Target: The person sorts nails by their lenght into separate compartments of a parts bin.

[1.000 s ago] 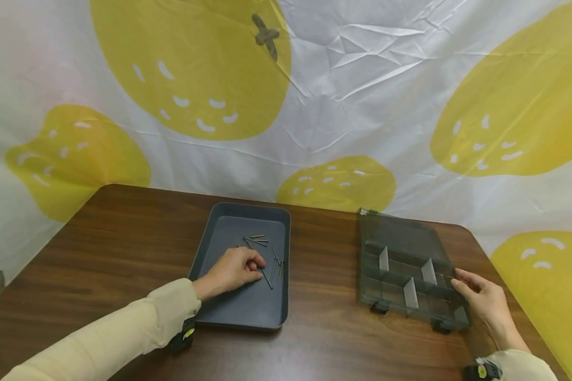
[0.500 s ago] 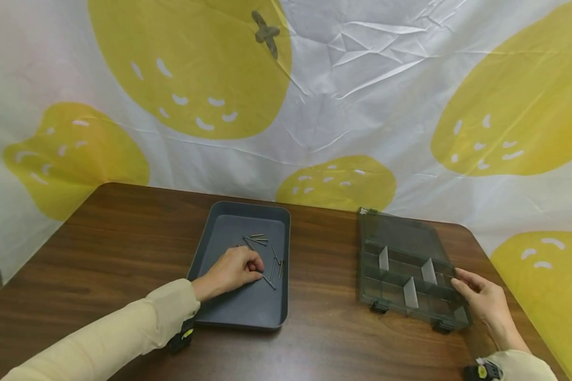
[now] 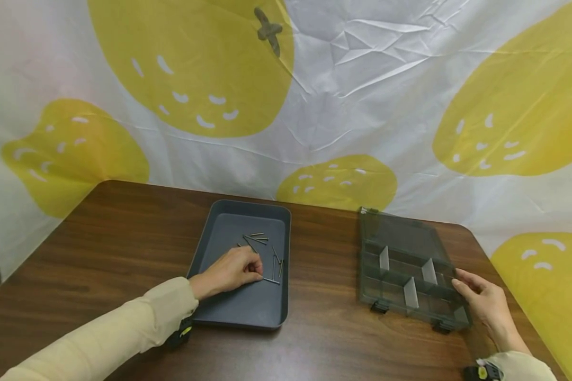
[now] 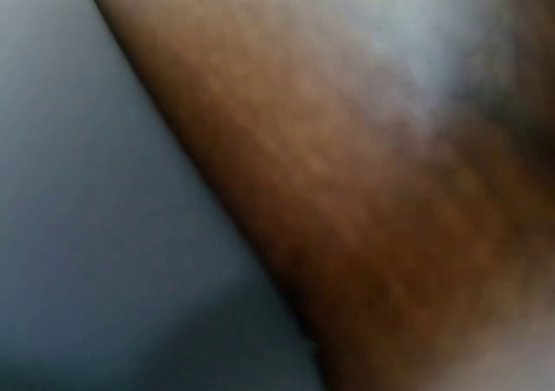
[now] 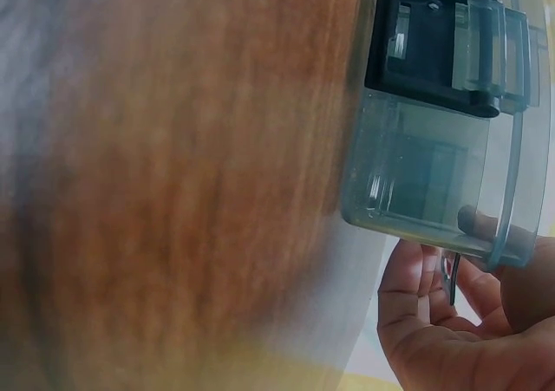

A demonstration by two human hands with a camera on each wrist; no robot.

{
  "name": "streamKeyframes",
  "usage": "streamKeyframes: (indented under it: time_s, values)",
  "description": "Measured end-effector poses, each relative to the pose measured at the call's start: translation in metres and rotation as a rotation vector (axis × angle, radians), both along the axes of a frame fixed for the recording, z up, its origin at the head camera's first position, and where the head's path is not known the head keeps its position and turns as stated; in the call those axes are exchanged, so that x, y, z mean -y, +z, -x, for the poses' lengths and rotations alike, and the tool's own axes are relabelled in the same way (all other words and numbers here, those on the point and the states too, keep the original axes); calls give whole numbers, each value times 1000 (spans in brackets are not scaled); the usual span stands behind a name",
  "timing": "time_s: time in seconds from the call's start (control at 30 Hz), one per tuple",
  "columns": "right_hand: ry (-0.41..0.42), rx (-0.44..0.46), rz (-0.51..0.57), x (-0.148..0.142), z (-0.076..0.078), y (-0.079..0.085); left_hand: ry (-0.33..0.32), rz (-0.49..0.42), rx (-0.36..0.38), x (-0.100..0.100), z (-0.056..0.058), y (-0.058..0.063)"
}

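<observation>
In the head view, my left hand (image 3: 233, 269) reaches into a dark grey tray (image 3: 238, 312) and pinches one end of a thin metal nail (image 3: 271, 281) between thumb and fingers. Several more nails (image 3: 255, 239) lie loose beyond and to the right of the hand. My right hand (image 3: 488, 301) holds the right side of a smoky see-through compartment box (image 3: 395, 288), thumb toward the top edge. The right wrist view shows the box corner (image 5: 416, 166) up close with the fingers (image 5: 403, 296) curled at its side. The left wrist view is blurred, without the fingers.
White dividers (image 3: 411, 292) stand inside the box, and black latches (image 3: 380, 306) sit along its front. Brown wooden table (image 3: 324, 296) lies between tray and box. A white cloth with yellow fruit print (image 3: 333, 121) hangs behind the table.
The nail at my left fingertips has swung from slanting toward me to lying nearly crosswise, pointing right. The left hand has barely shifted. The right hand and box stay put.
</observation>
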State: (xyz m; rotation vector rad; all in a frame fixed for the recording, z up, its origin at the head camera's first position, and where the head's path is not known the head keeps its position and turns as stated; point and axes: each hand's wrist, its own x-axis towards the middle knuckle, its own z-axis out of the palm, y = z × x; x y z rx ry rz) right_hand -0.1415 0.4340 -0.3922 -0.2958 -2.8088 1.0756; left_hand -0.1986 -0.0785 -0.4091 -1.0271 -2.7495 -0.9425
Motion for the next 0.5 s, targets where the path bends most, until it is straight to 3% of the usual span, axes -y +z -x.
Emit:
streamKeyframes:
  time_s: [0.5]
  values:
    - [0,-26,-4,1,0,-1,-33,6,6,1,1,-2]
